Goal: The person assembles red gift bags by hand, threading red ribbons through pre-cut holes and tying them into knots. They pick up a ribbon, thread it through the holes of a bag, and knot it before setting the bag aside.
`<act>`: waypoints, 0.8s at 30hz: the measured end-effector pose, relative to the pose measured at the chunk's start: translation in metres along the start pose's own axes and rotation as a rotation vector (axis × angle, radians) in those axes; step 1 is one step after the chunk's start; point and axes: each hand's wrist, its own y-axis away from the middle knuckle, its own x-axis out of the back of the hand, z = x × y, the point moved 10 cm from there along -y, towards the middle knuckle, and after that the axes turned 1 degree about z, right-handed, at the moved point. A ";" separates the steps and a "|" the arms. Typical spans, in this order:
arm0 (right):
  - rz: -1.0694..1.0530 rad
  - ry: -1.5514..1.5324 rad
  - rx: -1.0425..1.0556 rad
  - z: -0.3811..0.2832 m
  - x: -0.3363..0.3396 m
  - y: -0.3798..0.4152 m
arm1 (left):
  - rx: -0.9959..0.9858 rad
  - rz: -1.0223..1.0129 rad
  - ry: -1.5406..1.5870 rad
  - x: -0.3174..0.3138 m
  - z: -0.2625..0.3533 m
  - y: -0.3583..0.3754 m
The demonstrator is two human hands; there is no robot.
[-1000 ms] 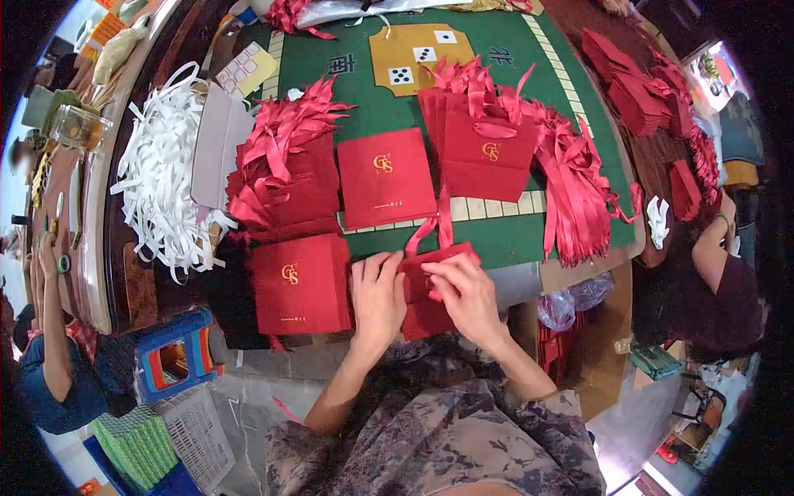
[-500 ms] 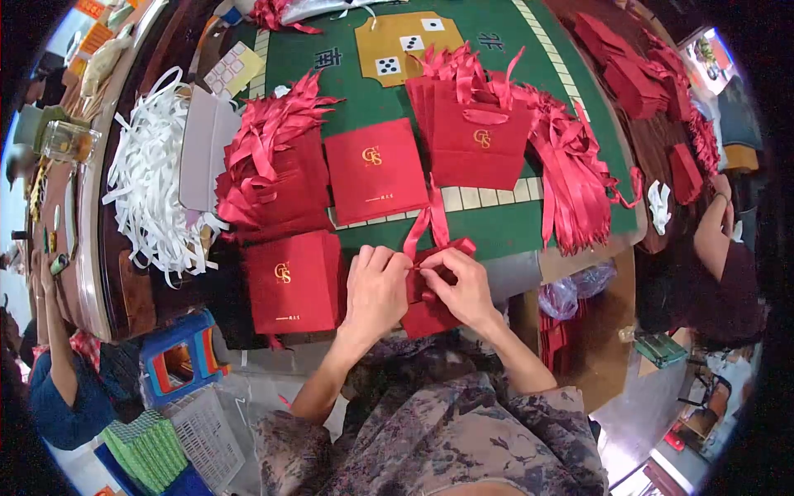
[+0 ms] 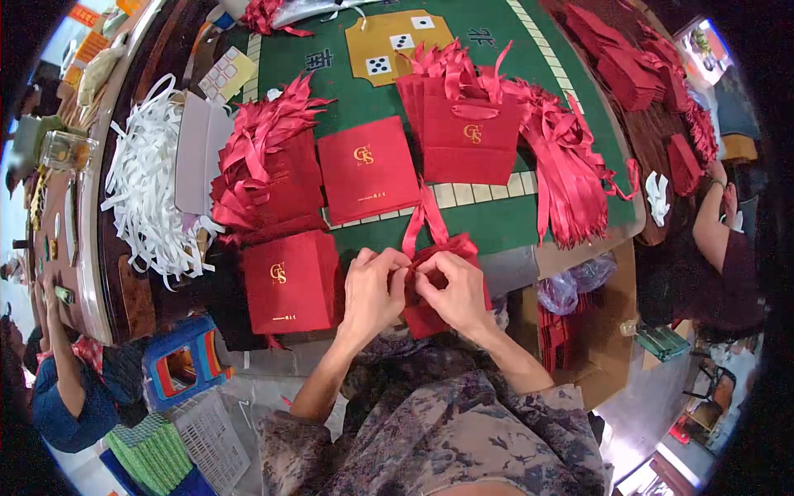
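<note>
My left hand (image 3: 374, 285) and my right hand (image 3: 451, 289) meet at the top of a small red paper bag (image 3: 467, 269), close to my body. Both have their fingers pinched on a red ribbon (image 3: 426, 219); one length of it lies up the table beyond the fingertips. The exact pinch points are hidden by my fingers. Just ahead stands a finished-looking red bag (image 3: 471, 161) with a gold logo and ribbon handle, in front of similar bags. A flat stack of red bags (image 3: 289, 281) lies left of my left hand, and another flat red bag (image 3: 370, 169) lies ahead of it.
Loose red ribbons (image 3: 571, 190) hang in a bundle at the right. Red bags with ribbons (image 3: 269, 165) and a pile of white ribbons (image 3: 157, 182) are at the left. A cardboard box (image 3: 600, 347) stands below the table's right edge. Other people sit at both sides.
My right hand has turned and its fingers have drawn together beside my left hand. The bag's top edge shows more upright behind my right hand. The view has shifted slightly.
</note>
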 end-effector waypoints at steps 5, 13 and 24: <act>0.047 0.031 -0.029 -0.005 -0.002 0.002 | -0.010 0.078 -0.020 0.005 0.007 0.005; -0.022 -0.107 -0.108 0.004 0.003 0.001 | 0.036 0.103 0.086 0.010 0.005 0.005; -0.017 0.066 0.162 -0.021 0.023 -0.009 | 0.006 -0.053 0.150 -0.004 0.009 0.003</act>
